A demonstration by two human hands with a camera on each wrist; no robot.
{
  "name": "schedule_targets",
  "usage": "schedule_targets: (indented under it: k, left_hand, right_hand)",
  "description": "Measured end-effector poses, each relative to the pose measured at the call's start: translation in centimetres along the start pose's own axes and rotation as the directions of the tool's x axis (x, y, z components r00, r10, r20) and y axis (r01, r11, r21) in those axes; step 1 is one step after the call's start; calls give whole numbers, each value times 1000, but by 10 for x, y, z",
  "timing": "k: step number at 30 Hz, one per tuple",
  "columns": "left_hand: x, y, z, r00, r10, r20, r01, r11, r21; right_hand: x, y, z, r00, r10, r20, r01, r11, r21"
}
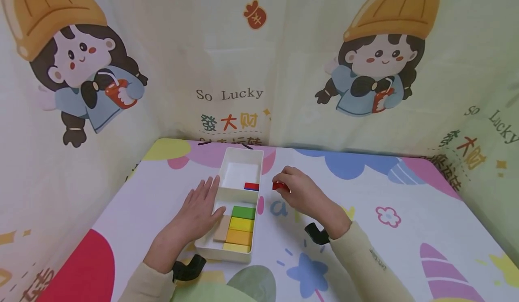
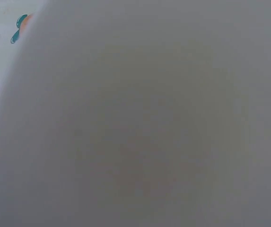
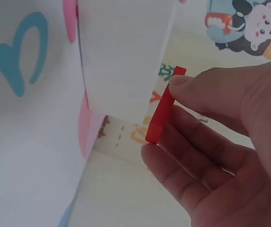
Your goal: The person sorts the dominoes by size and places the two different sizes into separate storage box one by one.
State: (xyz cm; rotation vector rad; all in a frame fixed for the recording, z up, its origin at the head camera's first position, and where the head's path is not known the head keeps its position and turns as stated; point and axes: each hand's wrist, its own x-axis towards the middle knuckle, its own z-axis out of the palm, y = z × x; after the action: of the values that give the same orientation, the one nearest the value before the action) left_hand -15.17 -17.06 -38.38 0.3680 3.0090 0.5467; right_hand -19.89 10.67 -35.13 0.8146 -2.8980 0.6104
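Observation:
A two-compartment white box [image 1: 227, 250] stands on the table. My right hand [image 1: 302, 191] pinches a thin red block [image 3: 165, 108] between thumb and fingers, just right of the box; in the right wrist view the block is held at a slant near the box's white wall [image 3: 123, 56]. My left hand [image 1: 196, 209] lies with straight fingers along the box's left side, its thumb over the near compartment. That compartment holds a green block [image 1: 243, 212], a yellow block [image 1: 242, 224], an orange block [image 1: 239, 237], a pale yellow block [image 1: 237, 248] and a tan block [image 1: 221, 228].
In the far compartment, a red block [image 1: 252, 186] lies in the near right corner with a blue edge under it. A printed cloth [image 1: 300, 167] covers the table, and patterned curtains [image 1: 231, 45] hang behind it. A blurred pale surface [image 2: 140, 118] fills most of the left wrist view.

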Motion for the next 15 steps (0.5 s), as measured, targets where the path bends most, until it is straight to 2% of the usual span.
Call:
schedule_targets:
  k: [7,15]
  left_hand:
    - [-1,1,-2,1000,-7,3,7,1000,-2]
    - [1,1,0,1000,-14,8,15,1000,-7]
  right_hand:
    - [24,-11,-5,999,-33,6,32,999,20]
    - [49,-21,0,997,-62,49,60,997,40]
